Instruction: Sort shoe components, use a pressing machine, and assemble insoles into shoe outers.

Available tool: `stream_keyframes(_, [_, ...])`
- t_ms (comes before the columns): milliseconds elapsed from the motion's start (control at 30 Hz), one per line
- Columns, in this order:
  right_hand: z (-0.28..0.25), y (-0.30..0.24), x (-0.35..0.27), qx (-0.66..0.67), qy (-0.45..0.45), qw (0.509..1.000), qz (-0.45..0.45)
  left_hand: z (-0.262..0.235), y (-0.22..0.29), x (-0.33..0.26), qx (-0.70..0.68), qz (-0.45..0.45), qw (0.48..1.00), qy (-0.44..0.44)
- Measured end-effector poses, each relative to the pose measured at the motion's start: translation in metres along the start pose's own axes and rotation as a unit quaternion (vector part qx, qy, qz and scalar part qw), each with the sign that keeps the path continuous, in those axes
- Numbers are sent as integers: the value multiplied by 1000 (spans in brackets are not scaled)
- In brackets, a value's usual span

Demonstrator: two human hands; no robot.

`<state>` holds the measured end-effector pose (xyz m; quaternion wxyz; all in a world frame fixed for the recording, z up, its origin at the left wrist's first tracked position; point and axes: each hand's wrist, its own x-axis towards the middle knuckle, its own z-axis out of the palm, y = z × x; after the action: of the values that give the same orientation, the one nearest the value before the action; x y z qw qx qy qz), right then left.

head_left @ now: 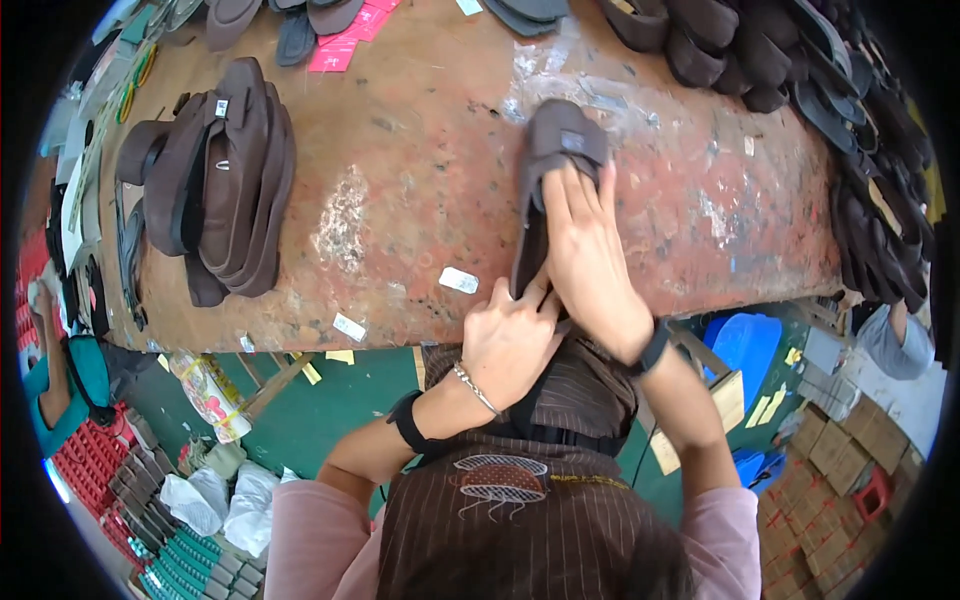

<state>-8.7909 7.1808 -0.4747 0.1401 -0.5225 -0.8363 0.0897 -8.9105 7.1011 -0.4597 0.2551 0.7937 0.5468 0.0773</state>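
A dark brown slide sandal with a wide strap is held toe away from me, above the near middle of the worn table. Around its heel end, the fingers of my left hand are curled. My right hand lies along the sandal's right side, its fingertips at the strap's near edge and partly hidden there. Whether those fingertips go under the strap, I cannot tell. The heel of the sandal is mostly covered by my hands.
Brown sandals stand stacked at the table's left. More sandals are heaped at the far right. Pink cards lie at the far edge, and small white labels near me. A blue bin stands below the table's right side.
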Motion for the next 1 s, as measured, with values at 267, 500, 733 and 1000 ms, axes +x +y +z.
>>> stream_keyframes(267, [-8,0,9,35,-107,993,37,-2,-3,2,-30,6,999,9])
stream_keyframes(500, [-21,3,20,-4,-208,974,84,-3,3,8,-33,11,998,54])
stream_keyframes(733, [-6,5,29,-54,-186,978,82,3,1,5,-23,20,999,27])
stream_keyframes(1000, [-84,17,68,396,-94,912,45,-90,-54,-27,-84,27,988,128])
